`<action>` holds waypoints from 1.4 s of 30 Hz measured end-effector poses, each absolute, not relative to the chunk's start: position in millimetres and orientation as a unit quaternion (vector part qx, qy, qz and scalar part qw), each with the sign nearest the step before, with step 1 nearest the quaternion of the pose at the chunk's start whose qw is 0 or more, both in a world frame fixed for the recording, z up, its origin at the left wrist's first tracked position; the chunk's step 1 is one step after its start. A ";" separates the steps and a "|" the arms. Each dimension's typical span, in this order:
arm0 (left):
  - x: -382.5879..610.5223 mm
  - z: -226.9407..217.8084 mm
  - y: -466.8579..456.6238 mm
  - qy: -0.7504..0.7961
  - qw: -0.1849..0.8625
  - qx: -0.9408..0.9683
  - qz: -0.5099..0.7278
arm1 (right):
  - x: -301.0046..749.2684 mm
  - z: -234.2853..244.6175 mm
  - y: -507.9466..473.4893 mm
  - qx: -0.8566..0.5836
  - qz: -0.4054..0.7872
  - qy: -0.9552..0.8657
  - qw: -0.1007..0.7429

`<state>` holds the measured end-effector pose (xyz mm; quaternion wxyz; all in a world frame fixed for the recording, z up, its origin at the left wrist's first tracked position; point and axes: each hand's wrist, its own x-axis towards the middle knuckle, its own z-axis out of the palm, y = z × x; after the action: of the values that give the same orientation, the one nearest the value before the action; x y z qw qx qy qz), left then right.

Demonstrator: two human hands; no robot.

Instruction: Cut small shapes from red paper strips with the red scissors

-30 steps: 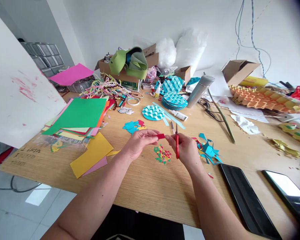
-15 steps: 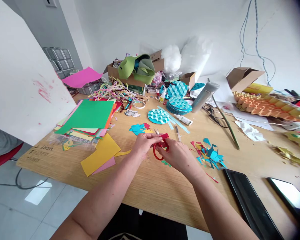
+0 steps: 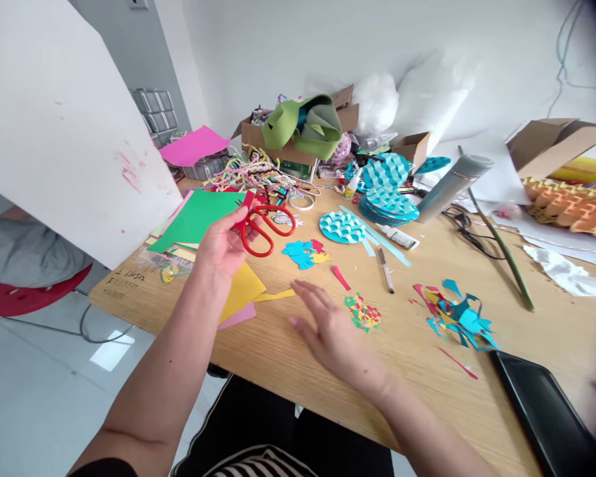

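Red-handled scissors (image 3: 264, 232) are in my left hand (image 3: 227, 244), which is closed around the blade end with the handle loops sticking out to the right. A bit of red paper (image 3: 249, 199) shows at its fingertips. My right hand (image 3: 328, 324) is open above the wood with its fingers stretched out, near the tip of a yellow paper strip (image 3: 277, 295). Beyond it lie a small red paper strip (image 3: 341, 277) and a heap of tiny coloured paper snippets (image 3: 362, 312). Blue, red and yellow paper cutouts (image 3: 300, 254) rest farther back.
Coloured paper sheets (image 3: 198, 215) are stacked at the left beside a white board (image 3: 79, 132). Paper scraps (image 3: 464, 317) and a black phone-like slab (image 3: 541, 404) lie at the right. Round blue paper pieces (image 3: 342, 227), a pen (image 3: 386, 270) and a glue tube (image 3: 400, 236) sit farther back.
The scissors have passed from my right hand to my left, which has moved left and away. My right hand has let go and opened. The view has swung left, uncovering the snippets.
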<state>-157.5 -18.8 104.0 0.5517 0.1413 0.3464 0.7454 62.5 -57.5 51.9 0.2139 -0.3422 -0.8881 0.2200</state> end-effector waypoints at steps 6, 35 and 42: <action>-186.3 110.5 -52.4 0.345 0.503 0.133 0.781 | 13.4 21.1 -72.6 -0.310 0.209 -0.922 0.100; -141.9 95.0 -57.2 0.366 0.556 0.092 0.740 | 54.9 22.5 -89.1 -0.372 0.142 -0.902 0.165; -128.1 71.0 -31.9 0.344 0.565 0.106 0.742 | 98.2 4.9 -73.9 -0.447 0.062 -0.881 0.143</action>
<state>-128.1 -31.9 71.0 0.5648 0.1061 0.3443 0.7424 98.2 -73.9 4.9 0.1430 -0.4475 -0.8806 0.0624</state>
